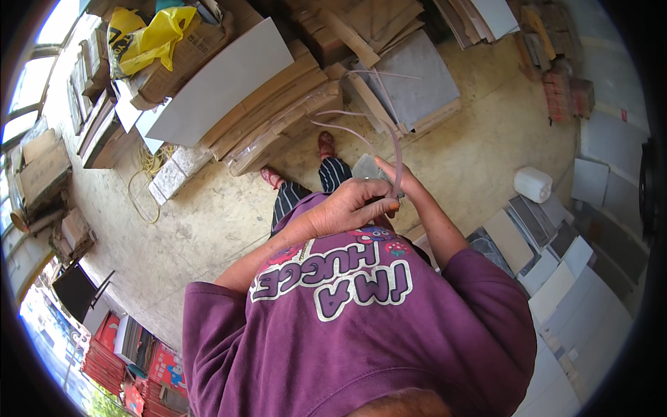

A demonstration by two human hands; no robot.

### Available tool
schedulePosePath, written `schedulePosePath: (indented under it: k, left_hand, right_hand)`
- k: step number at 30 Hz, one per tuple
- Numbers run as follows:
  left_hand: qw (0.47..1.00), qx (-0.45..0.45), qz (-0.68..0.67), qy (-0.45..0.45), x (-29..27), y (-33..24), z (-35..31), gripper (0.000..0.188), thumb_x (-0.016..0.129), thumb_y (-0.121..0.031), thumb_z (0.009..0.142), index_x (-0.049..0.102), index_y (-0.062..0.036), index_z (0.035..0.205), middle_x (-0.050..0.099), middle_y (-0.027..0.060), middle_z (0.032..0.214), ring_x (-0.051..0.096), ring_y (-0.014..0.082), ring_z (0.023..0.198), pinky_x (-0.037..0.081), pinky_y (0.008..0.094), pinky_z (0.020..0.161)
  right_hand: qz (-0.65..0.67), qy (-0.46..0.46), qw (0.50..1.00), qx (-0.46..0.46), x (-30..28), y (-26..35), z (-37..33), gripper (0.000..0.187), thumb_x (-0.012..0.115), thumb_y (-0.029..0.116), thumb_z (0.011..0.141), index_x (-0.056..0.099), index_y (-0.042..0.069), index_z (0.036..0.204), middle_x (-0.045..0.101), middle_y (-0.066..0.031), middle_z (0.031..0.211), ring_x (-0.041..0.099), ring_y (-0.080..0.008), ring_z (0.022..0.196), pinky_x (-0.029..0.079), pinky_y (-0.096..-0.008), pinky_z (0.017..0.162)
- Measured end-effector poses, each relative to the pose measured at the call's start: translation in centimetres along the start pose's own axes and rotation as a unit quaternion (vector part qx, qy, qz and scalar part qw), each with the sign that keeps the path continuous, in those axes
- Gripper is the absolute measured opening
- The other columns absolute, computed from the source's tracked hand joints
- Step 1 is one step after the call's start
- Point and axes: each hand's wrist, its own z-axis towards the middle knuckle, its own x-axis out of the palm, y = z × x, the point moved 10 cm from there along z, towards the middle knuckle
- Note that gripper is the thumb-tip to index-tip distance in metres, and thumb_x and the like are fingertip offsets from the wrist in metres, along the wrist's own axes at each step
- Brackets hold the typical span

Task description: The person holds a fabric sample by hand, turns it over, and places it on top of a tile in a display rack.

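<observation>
My hands meet in front of my waist. Pinched between the thumb and fingers of my left hand [356, 206] is a pinkish strap [398, 154], flat and narrow, which rises and curls away in loose loops. My right hand [403, 182] is closed close beside it, around the same strap as far as I can see; some of its fingers are hidden. A small grey flat piece [368, 167] shows just beyond my knuckles, by the right hand's fingertip. Whether a hand grips it, I cannot make out.
Ahead stand long cardboard cartons [285, 121] with a white panel [226, 80] leaning on them. A grey slab stack [417, 80] lies beyond the strap. Tiles [507, 240] and a white plastic jug [533, 183] are at right. A yellow bag [156, 38] tops boxes at far left.
</observation>
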Motion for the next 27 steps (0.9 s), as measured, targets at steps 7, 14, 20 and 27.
schedulePosePath:
  k: [7, 14, 20, 27]
  left_hand:
    - [0.985, -0.029, -0.140, 0.093, 1.8, 0.6, -0.5, 0.023, 0.052, -0.019, 0.089, 0.056, 0.0020, 0.081, 0.057, 0.0043, 0.074, 0.054, 0.0106, 0.073, 0.044, 0.0257, 0.064]
    - [0.975, -0.065, -0.183, 0.109, 2.1, 1.3, -1.4, 0.023, 0.051, -0.020, 0.090, 0.057, -0.0002, 0.080, 0.057, 0.0010, 0.075, 0.053, 0.0080, 0.075, 0.043, 0.0236, 0.069]
    - [0.975, -0.101, -0.182, 0.080, 1.5, 1.6, -2.2, 0.022, 0.051, -0.020, 0.090, 0.057, -0.0015, 0.080, 0.056, -0.0012, 0.073, 0.049, 0.0050, 0.069, 0.041, 0.0218, 0.062]
    - [0.994, -0.072, -0.085, -0.013, -1.1, 4.1, -1.6, 0.021, 0.052, -0.017, 0.089, 0.056, 0.0018, 0.080, 0.057, 0.0019, 0.071, 0.050, 0.0077, 0.069, 0.041, 0.0232, 0.062]
  right_hand:
    - [0.366, 0.119, 0.922, 0.049, 3.2, 2.3, -1.1, 0.051, 0.048, 0.044, 0.086, 0.050, 0.000, 0.110, 0.064, -0.0130, 0.092, 0.058, -0.0199, 0.080, 0.046, -0.0332, 0.071]
    - [0.514, 0.244, 0.821, -0.045, 1.4, 11.5, -2.3, 0.040, 0.042, 0.031, 0.091, 0.050, 0.000, 0.115, 0.060, -0.0141, 0.103, 0.060, -0.0227, 0.089, 0.049, -0.0345, 0.079]
    - [0.502, 0.185, 0.837, -0.118, -2.6, 16.7, -3.7, 0.033, 0.058, 0.024, 0.083, 0.059, 0.003, 0.108, 0.061, -0.0059, 0.081, 0.058, -0.0130, 0.073, 0.046, -0.0249, 0.070]
    - [0.271, -0.027, 0.911, -0.311, -8.9, 22.8, -5.7, 0.040, 0.061, 0.023, 0.082, 0.052, 0.001, 0.115, 0.058, -0.0028, 0.077, 0.051, -0.0091, 0.076, 0.038, -0.0231, 0.075]
